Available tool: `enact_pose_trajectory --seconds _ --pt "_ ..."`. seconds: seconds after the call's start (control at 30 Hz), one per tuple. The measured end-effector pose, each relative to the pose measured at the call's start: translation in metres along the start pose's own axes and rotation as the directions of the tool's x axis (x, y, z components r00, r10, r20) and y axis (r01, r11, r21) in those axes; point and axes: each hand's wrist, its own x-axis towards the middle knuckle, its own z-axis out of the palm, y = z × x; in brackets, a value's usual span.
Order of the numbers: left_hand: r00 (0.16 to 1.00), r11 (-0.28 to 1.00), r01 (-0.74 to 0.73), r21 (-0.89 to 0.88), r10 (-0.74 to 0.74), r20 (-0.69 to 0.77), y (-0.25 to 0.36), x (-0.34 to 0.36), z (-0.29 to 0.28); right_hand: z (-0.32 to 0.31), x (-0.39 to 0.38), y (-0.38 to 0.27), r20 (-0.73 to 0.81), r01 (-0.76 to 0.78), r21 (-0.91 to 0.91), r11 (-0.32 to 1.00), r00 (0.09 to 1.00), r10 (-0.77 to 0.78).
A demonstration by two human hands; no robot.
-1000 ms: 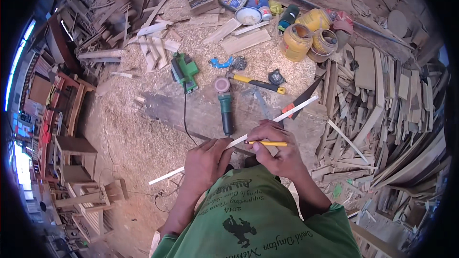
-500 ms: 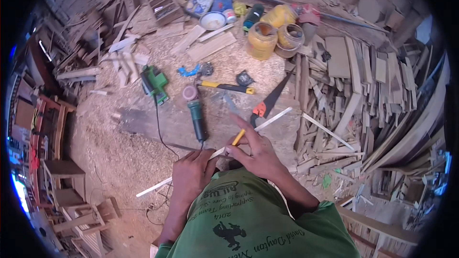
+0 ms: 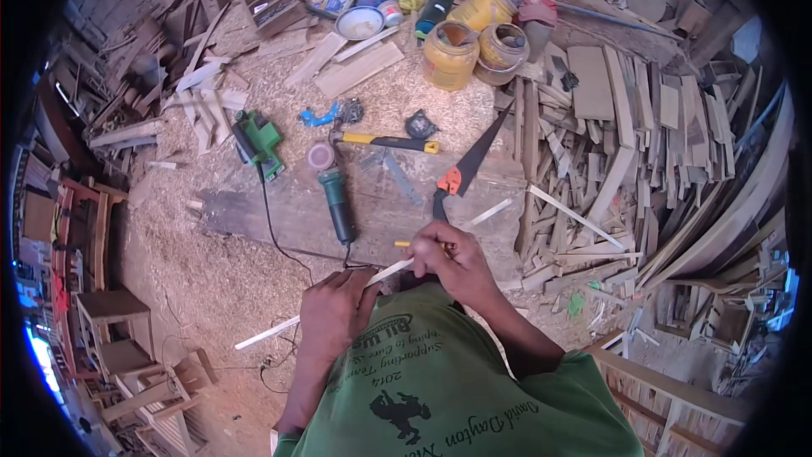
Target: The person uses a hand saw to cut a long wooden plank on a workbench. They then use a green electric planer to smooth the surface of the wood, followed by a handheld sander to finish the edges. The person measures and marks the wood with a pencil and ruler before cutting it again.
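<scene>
A thin pale wooden strip point(image 3: 395, 270) slants across in front of me, low at the left and higher at the right. My left hand point(image 3: 332, 303) is closed around it, left of its middle. Farther along, my right hand point(image 3: 450, 261) is curled over the strip with a yellow pencil point(image 3: 408, 244) sticking out to the left of its fingers. The right fingertips are partly hidden. Just beyond that hand lies a handsaw point(image 3: 457, 182) with an orange and black handle. An angle grinder point(image 3: 336, 199) rests on the wide board point(image 3: 254, 218) beyond my left hand.
A hammer point(image 3: 385, 142), a metal square point(image 3: 397, 176) and a green power tool point(image 3: 258, 142) lie farther off among shavings. Yellow jars point(image 3: 451, 57) stand at the back. Stacked offcuts point(image 3: 592, 178) fill the right side. The grinder's cord point(image 3: 275, 237) trails at the left.
My right hand has curled inward over the strip, and the pencil has swung from upright-slanting to nearly level. My left hand keeps its hold. The view has shifted slightly.
</scene>
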Motion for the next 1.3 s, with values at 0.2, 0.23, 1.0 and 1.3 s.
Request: enact_pose_trajectory --seconds 0.2,0.23,1.0,1.3 --pt "0.999 0.999 0.052 0.003 -0.052 0.008 -0.004 -0.007 -0.007 0.009 0.005 -0.003 0.066 0.258 -0.041 0.965 0.965 -0.255" --pt "0.999 0.999 0.05 0.007 -0.05 0.007 -0.004 -0.007 -0.007 0.007 0.006 -0.005 0.113 0.303 -0.112 0.946 0.95 -0.291" --pt "0.995 0.994 0.1 -0.051 -0.101 -0.01 -0.016 -0.029 -0.002 0.012 0.012 -0.002 0.294 0.376 -0.212 0.902 0.905 -0.308" --pt "0.993 0.993 0.112 -0.045 -0.113 -0.02 -0.02 -0.034 0.006 0.017 0.01 0.007 0.224 0.334 -0.23 0.914 0.932 -0.284"
